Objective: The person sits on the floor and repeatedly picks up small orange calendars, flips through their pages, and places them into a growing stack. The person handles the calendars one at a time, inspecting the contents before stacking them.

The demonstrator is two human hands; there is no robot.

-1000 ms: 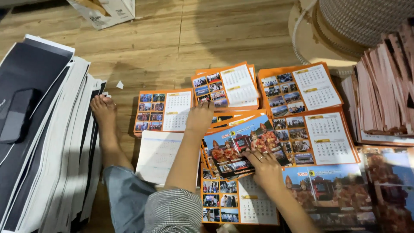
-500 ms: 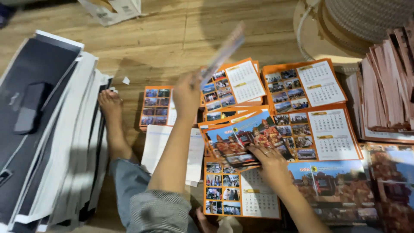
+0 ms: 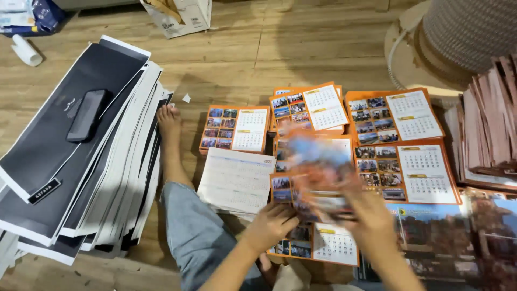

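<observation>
Both hands hold a small stack of orange calendar sheets (image 3: 318,172), blurred by motion, just above the piles on the wooden floor. My left hand (image 3: 272,223) grips the stack's near left edge. My right hand (image 3: 369,215) grips its near right edge. Under them lies a pile of calendar sheets (image 3: 328,245) with photos and a date grid. Other orange calendar piles lie at the left (image 3: 235,128), the centre back (image 3: 312,106), the back right (image 3: 396,114) and the right (image 3: 414,172). A white grid sheet (image 3: 237,180) lies beside my bare foot (image 3: 169,124).
A tall fanned stack of black-and-white printed sheets (image 3: 64,161) fills the left, with a dark phone (image 3: 88,115) on top. Pinkish card strips (image 3: 490,124) are piled at the right, a large photo sheet (image 3: 463,231) at the near right, a woven spool (image 3: 463,32) at the back right.
My left hand has come back from the far pile with a sheet and joined my right hand; both now hold the blurred stack low over the near pile.
</observation>
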